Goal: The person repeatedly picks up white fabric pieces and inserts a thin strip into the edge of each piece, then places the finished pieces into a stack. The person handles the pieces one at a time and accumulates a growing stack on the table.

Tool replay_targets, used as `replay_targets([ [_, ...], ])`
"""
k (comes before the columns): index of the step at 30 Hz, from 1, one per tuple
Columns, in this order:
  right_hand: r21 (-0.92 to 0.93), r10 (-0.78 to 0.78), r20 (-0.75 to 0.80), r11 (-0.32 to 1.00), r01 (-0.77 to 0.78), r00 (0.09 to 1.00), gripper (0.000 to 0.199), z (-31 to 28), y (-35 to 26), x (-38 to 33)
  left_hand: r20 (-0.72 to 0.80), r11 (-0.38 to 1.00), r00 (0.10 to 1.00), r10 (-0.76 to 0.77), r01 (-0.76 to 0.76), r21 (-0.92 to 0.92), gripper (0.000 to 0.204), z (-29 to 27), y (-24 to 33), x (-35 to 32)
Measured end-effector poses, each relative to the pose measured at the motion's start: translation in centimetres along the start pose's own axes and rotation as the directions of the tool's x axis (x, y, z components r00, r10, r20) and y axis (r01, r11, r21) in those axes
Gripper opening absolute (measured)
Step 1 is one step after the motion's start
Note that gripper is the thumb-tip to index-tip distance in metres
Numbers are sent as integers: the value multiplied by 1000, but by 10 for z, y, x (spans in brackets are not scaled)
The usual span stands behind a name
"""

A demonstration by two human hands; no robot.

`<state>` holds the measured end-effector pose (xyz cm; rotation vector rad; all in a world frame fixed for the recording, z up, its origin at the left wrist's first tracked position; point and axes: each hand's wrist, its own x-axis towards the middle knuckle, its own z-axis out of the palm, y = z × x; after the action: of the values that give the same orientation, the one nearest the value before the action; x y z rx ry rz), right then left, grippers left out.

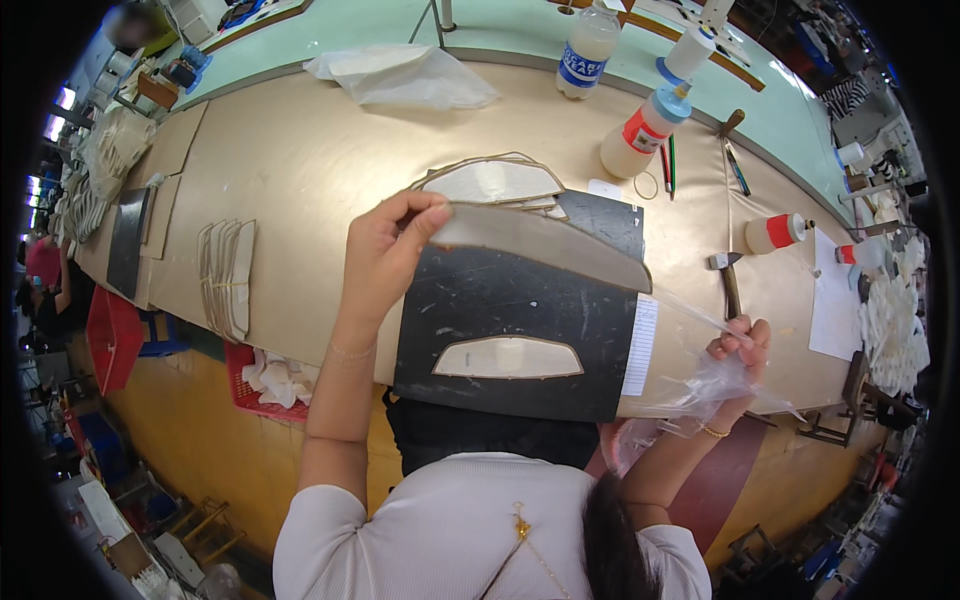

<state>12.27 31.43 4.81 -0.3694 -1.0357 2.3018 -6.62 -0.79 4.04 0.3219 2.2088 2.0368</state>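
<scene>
My left hand (393, 238) pinches one end of a long, curved grey panel (550, 242) between thumb and fingers. The panel slants down to the right above a black work board (510, 290). My right hand (738, 350) is closed on a clear plastic film (705, 390); a stretched strand of it runs up to the panel's right end. On the board near me lies a small white curved piece with a brown edge (508, 357). Behind the grey panel, several similar pieces (495, 180) are stacked, partly covered by it.
A hammer (731, 285) lies near my right hand, beside a small glue bottle (775, 233). Farther back stand a larger squeeze bottle (640, 135) and a drink bottle (587, 55). Bundled curved pieces (228, 278) lie left. A white plastic bag (400, 80) rests at the back.
</scene>
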Motion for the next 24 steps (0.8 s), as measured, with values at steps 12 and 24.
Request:
replay_targets([
  [12,-147,196,154,974,-174,968,22,-2,21,-5,118,766,988,100,-152,624,38,-4,-21,-32],
  [24,-366,588,289,797,-480,756,24,43,87,-39,238,740,932,-274,46,671,40,8,-31,-118],
])
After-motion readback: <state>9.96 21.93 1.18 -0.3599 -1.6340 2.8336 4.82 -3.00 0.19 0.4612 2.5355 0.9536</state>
